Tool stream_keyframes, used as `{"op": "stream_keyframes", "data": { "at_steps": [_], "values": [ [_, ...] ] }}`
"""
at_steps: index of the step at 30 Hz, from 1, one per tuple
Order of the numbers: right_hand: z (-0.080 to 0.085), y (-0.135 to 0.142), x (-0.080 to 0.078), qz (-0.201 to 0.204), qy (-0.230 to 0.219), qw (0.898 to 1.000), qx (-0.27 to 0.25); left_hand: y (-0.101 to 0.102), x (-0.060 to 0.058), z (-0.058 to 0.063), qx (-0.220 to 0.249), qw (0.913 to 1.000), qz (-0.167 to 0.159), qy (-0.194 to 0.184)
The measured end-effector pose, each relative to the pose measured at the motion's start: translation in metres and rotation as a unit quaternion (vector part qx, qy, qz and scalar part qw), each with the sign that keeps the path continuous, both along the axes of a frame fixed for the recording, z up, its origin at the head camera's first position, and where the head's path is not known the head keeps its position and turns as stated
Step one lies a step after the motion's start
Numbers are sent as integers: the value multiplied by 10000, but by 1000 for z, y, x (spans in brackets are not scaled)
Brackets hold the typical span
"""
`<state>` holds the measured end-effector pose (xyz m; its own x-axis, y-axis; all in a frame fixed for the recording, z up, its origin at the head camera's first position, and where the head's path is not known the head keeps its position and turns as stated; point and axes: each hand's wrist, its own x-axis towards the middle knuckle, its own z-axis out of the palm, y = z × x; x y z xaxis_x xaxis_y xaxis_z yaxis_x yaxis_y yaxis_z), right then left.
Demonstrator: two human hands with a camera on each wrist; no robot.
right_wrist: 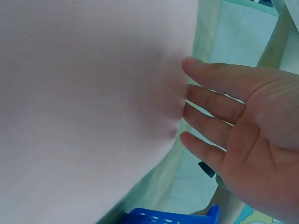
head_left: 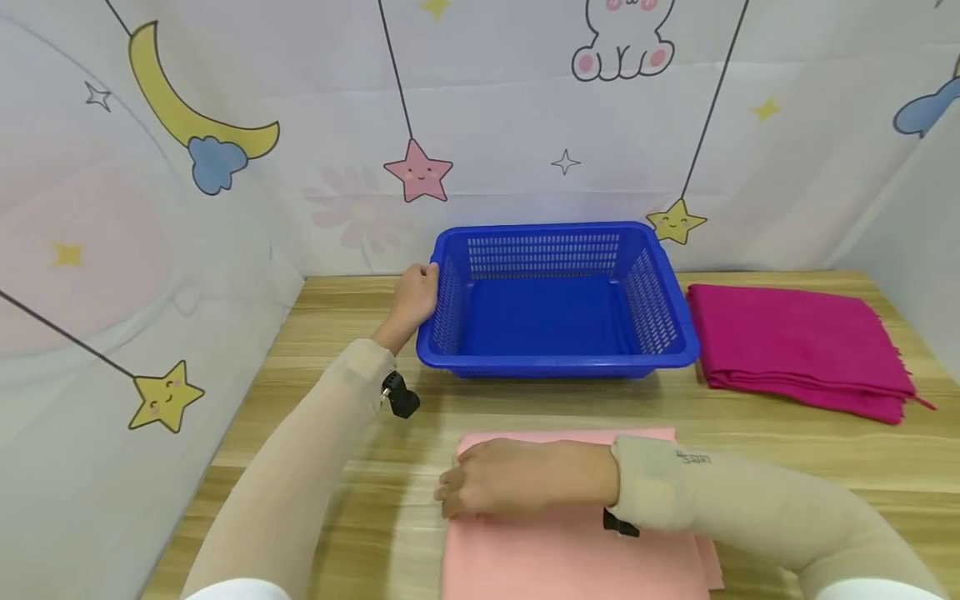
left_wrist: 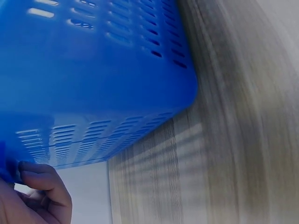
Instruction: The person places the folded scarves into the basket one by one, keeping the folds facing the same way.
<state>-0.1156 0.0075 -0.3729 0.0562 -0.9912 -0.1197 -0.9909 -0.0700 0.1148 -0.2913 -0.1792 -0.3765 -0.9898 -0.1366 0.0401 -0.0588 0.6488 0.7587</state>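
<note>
My left hand grips the left rim of a blue plastic basket with slotted walls. In the left wrist view its curled fingers are at the basket's rim. A flat blue layer, like folded fabric, covers the basket's floor. Nearer to me lies a folded light pink cloth. Across its upper part reaches my right hand, palm down, fingertips at the cloth's left edge. The right wrist view shows those fingers extended and slightly spread, tips right at the pink cloth's edge.
A folded magenta cloth with a fringed edge lies right of the basket on the wooden table. Behind and at both sides hang pale curtains printed with stars and a moon.
</note>
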Motion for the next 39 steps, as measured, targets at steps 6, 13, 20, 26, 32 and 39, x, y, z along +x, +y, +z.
{"op": "stream_keyframes", "data": {
  "at_steps": [6,13,20,26,32,39],
  "values": [
    [4,10,-5,-181,-245,9992,-258,-6,1,1,265,9994,-49,-238],
    [6,21,-11,-394,-797,9941,-617,-15,4,6,1497,9834,-179,-1006],
    [4,33,-16,-527,-1307,9829,-1189,-19,3,7,2241,9640,2,-1429],
    [5,45,-20,-855,-1483,9743,-1467,-25,10,6,2425,9545,-37,-1735],
    [8,58,-24,-1015,-1443,9703,-1658,-31,19,3,2280,9544,-124,-1925],
    [11,72,-29,-1262,-1570,9632,-1778,-36,30,-5,2128,9551,-114,-2056]
  ]
}}
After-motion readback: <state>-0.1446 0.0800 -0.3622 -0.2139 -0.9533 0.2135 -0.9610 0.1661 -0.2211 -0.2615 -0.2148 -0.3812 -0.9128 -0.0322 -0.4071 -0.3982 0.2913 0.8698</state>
